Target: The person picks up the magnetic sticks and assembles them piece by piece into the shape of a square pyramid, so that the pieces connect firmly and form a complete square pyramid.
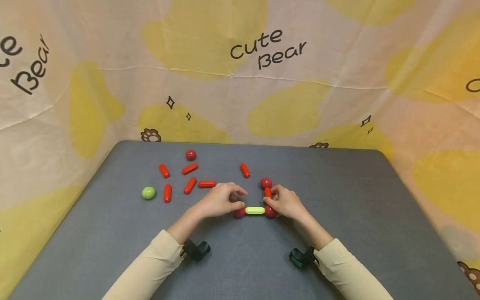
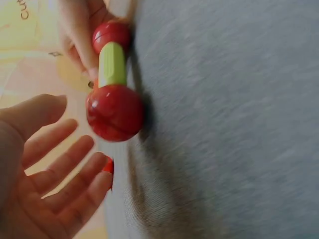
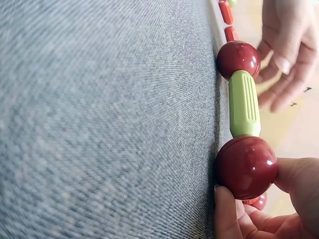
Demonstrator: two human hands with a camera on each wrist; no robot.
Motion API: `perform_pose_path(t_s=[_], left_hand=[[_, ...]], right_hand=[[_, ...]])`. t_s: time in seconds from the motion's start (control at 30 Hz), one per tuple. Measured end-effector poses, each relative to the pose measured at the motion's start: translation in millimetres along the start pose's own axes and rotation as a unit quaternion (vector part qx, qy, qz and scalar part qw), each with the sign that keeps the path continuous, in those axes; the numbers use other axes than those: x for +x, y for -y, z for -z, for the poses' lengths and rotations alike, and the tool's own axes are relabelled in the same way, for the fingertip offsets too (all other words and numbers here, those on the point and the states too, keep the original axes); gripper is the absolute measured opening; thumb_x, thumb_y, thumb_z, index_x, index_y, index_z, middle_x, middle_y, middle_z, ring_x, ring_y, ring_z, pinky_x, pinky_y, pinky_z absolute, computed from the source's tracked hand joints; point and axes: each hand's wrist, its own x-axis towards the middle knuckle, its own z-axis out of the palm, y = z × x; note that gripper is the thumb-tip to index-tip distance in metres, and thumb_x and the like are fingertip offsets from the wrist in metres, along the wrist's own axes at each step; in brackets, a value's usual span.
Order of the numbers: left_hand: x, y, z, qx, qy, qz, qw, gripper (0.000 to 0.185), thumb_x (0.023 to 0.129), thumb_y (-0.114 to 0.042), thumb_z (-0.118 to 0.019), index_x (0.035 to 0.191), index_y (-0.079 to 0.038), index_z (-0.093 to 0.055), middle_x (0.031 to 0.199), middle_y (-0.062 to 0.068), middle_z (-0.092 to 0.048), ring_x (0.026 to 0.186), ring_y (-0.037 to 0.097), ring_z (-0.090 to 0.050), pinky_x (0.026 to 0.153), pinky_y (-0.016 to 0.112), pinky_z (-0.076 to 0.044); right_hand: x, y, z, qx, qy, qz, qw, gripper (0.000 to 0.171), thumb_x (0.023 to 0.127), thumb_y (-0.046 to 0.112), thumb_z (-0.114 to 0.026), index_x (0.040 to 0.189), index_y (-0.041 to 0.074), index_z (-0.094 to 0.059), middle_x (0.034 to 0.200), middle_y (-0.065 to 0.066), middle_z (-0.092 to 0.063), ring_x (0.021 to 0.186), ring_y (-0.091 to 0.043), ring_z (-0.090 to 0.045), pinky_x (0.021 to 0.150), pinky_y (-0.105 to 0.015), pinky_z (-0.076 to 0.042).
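A light green ribbed rod (image 1: 255, 210) joins a dark red ball (image 1: 239, 213) on its left to another dark red ball (image 3: 246, 167) on its right. From the right-hand ball, a red rod (image 1: 267, 191) runs away from me to a third dark red ball (image 1: 266, 183). My right hand (image 1: 286, 203) pinches the right-hand ball between thumb and fingers, beside the red rod. My left hand (image 1: 221, 201) hovers by the left-hand ball. In the left wrist view its fingers (image 2: 65, 164) are spread, holding nothing, with the ball just beyond them.
Several loose red rods (image 1: 190, 185) lie on the grey table (image 1: 112, 233), left of and beyond my hands. A single red rod (image 1: 245, 170) is farther back near the middle. A green ball (image 1: 148, 192) and a dark red ball (image 1: 191, 155) are at the left. A patterned cloth (image 1: 210, 96) hangs behind.
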Motion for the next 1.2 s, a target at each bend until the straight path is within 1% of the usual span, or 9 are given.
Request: perform_pose_path(t_s=[0.13,0.27,0.37,0.6,0.7,0.83,0.9,1.1,1.2], left_hand=[[13.0,4.5,7.6,-0.019,-0.014,0.0,0.9997,0.03,0.081,-0.02,-0.068,0.109,-0.008,-0.066,0.107,0.005,-0.064,0.092,0.02,-0.062,0.074,0.03,-0.051],[25.3,10.8,13.1,-0.048,-0.031,0.011,0.9983,0.031,0.081,-0.018,-0.069,0.11,-0.007,-0.065,0.11,0.008,-0.062,0.102,0.027,-0.059,0.081,0.038,-0.051],[34.4,15.8,14.9,-0.065,-0.044,0.023,0.9967,0.032,0.08,-0.019,-0.07,0.109,-0.007,-0.065,0.112,0.009,-0.06,0.106,0.028,-0.057,0.084,0.041,-0.05],[55.9,32.1,13.7,-0.057,-0.071,0.027,0.9955,0.038,0.078,-0.017,-0.073,0.113,-0.007,-0.063,0.118,0.006,-0.058,0.111,0.029,-0.054,0.088,0.043,-0.048],[64.4,38.8,12.5,-0.051,-0.077,0.035,0.9951,0.041,0.077,-0.016,-0.073,0.116,-0.007,-0.062,0.122,0.005,-0.057,0.113,0.027,-0.053,0.09,0.042,-0.046],[72.6,45.7,10.0,-0.05,-0.076,0.057,0.9942,0.043,0.078,-0.015,-0.073,0.118,-0.009,-0.061,0.127,0.003,-0.055,0.116,0.023,-0.052,0.091,0.039,-0.044],[75.4,48.2,8.5,-0.051,-0.074,0.062,0.994,0.043,0.078,-0.015,-0.073,0.119,-0.01,-0.061,0.129,0.002,-0.054,0.117,0.022,-0.051,0.094,0.039,-0.042],[81.6,51.5,5.1,-0.051,-0.053,0.047,0.9961,0.041,0.08,-0.012,-0.07,0.12,-0.009,-0.061,0.133,0.003,-0.053,0.126,0.021,-0.043,0.103,0.041,-0.034],[83.9,51.5,4.6,-0.049,-0.04,0.049,0.9968,0.038,0.081,-0.01,-0.068,0.119,-0.01,-0.062,0.132,0.0,-0.053,0.128,0.02,-0.041,0.105,0.039,-0.032]], right_hand=[[0,0,0,0.003,0.001,-0.001,1.0,0.037,0.082,0.026,-0.067,0.105,-0.001,-0.057,0.068,-0.002,-0.057,0.045,-0.008,-0.05,0.043,-0.023,-0.041],[0,-1,-1,0.004,0.0,0.0,1.0,0.035,0.082,0.026,-0.067,0.103,-0.001,-0.057,0.067,-0.002,-0.057,0.045,-0.008,-0.05,0.043,-0.023,-0.041],[0,-1,-1,0.007,0.0,-0.001,1.0,0.034,0.082,0.025,-0.067,0.103,0.0,-0.057,0.067,-0.002,-0.057,0.045,-0.008,-0.051,0.043,-0.023,-0.042],[1,-1,-1,0.01,0.003,-0.007,1.0,0.036,0.082,0.025,-0.066,0.105,-0.001,-0.056,0.068,-0.002,-0.057,0.045,-0.008,-0.051,0.043,-0.023,-0.043],[1,-1,-1,0.008,0.001,-0.005,1.0,0.035,0.082,0.025,-0.066,0.105,-0.001,-0.056,0.068,-0.002,-0.057,0.045,-0.008,-0.051,0.042,-0.023,-0.043],[1,-1,-2,0.01,0.0,-0.005,1.0,0.035,0.083,0.025,-0.066,0.105,-0.001,-0.056,0.068,-0.002,-0.058,0.043,-0.008,-0.052,0.042,-0.024,-0.043],[1,-1,-2,0.015,0.001,-0.008,1.0,0.035,0.083,0.025,-0.066,0.105,0.0,-0.056,0.067,-0.002,-0.058,0.043,-0.008,-0.053,0.042,-0.024,-0.044],[1,-3,-3,0.027,0.003,-0.014,1.0,0.035,0.083,0.025,-0.066,0.105,0.0,-0.056,0.067,-0.003,-0.057,0.042,-0.009,-0.054,0.041,-0.024,-0.045],[1,-3,-3,0.029,0.002,-0.016,0.999,0.035,0.083,0.025,-0.066,0.105,0.0,-0.056,0.067,-0.003,-0.057,0.042,-0.009,-0.054,0.041,-0.024,-0.045]])
